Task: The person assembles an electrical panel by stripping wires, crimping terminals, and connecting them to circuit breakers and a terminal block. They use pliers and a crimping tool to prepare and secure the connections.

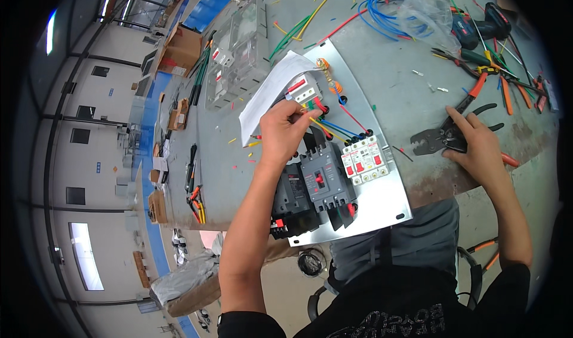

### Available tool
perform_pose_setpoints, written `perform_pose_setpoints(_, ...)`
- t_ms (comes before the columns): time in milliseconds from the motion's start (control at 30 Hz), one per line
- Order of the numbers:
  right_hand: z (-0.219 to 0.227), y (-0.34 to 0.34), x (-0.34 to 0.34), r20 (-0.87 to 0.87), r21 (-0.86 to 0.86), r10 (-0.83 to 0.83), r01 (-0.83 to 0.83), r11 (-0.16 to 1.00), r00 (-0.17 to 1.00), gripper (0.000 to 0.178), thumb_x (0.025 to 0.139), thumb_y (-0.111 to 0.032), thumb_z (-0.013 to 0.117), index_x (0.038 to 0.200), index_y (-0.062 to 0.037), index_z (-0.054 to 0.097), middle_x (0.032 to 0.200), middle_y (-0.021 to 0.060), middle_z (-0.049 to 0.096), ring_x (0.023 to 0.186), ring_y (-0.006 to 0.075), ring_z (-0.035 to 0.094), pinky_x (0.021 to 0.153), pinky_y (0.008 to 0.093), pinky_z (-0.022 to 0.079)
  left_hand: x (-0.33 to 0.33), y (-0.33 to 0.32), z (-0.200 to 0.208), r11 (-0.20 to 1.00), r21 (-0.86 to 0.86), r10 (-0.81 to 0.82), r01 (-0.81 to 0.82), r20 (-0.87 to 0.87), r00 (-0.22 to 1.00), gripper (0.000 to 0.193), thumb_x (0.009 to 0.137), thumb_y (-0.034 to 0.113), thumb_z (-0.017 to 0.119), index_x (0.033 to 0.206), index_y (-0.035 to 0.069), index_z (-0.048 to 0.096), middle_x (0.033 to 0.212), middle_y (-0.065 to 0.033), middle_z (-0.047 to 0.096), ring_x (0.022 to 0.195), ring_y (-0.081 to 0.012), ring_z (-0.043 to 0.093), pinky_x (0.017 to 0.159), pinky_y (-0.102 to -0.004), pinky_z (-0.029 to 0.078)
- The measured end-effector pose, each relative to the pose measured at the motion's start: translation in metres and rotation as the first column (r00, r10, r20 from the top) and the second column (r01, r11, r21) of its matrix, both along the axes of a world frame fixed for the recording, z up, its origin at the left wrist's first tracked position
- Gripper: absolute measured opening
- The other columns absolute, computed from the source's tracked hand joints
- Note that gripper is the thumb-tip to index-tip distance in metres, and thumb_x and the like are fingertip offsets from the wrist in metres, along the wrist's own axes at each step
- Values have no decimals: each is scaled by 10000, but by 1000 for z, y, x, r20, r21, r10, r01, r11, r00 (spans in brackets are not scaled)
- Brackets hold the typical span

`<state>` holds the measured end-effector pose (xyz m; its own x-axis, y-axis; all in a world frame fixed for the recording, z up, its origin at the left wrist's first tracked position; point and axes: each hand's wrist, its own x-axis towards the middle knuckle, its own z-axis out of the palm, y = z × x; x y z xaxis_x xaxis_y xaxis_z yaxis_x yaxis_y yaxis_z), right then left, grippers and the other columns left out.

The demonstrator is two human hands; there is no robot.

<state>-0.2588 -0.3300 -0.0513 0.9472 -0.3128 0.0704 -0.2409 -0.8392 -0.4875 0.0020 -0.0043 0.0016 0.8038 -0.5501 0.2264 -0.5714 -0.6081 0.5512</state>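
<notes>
My left hand (282,130) is closed in a pinch on a thin wire, over the upper part of a metal mounting plate (391,204). Just beyond its fingertips sits a small white circuit breaker (305,91) with a red switch. Below the hand stand a grey moulded-case breaker (325,177) and a dark contactor-like block (291,190). Yellow, blue and red wires run to a row of white miniature breakers (365,161) on the right. My right hand (476,147) is closed around black-headed crimping pliers (431,140) at the tabletop, right of the plate.
A white paper sheet (271,93) lies partly on the plate. Clear plastic enclosures (239,51) stand at the far left. Blue wire coils (385,10), a cordless drill (486,25) and several pliers (483,69) lie at the far right. Wire scraps dot the table.
</notes>
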Motion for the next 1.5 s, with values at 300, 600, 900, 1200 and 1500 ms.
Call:
perform_pose_setpoints(300, -6, -1, -1, 30, 53, -13, 11, 999, 999, 942, 655, -154, 905, 1517, -181, 528, 1000, 122, 568, 918, 344, 632, 798, 456, 521, 5, 34, 23, 981, 185, -9, 49, -207, 978, 359, 890, 112, 810, 1221, 0, 726, 1060, -93, 757, 904, -144, 683, 830, -325, 561)
perform_pose_setpoints(600, -3, 3, -2, -14, 11, -40, 40, 999, 999, 958, 666, -171, 911, 1536, -206, 512, 1016, 103, 577, 942, 324, 639, 813, 446, 529, 10, 26, 3, 1000, 13, -20, 24, -244, 970, 222, 922, 129, 790, 1082, -24, 773, 908, -39, 748, 819, -90, 629, 724, -269, 508)
perform_pose_setpoints(900, -4, 1, -1, 4, 23, -30, 30, 999, 1000, 960, 654, -175, 917, 1529, -190, 521, 1007, 114, 567, 929, 335, 632, 809, 449, 523, 11, 29, -9, 980, -186, 35, -65, -159, 987, 196, 857, 137, 858, 899, -23, 753, 847, -59, 732, 750, -97, 630, 680, -270, 509)
perform_pose_setpoints(1200, -2, 5, -3, 13, 14, -37, 37, 999, 999, 956, 648, -167, 918, 1521, -182, 528, 994, 118, 566, 934, 337, 635, 803, 454, 523, 12, 55, 7, 999, 36, -24, 36, -296, 955, 244, 917, 115, 790, 1123, -12, 757, 1024, -72, 734, 874, -148, 686, 794, -295, 574)
perform_pose_setpoints(1500, -26, 2, 12, 86, 33, 98, -101, 994, 991, 917, 693, -375, 916, 1483, -129, 520, 1105, 155, 581, 1060, 372, 624, 869, 469, 544, 22, 65, 13, 999, -3, -34, 35, 87, 996, 180, 858, 65, 833, 860, -24, 677, 801, -38, 631, 708, -125, 556, 632, -277, 446)
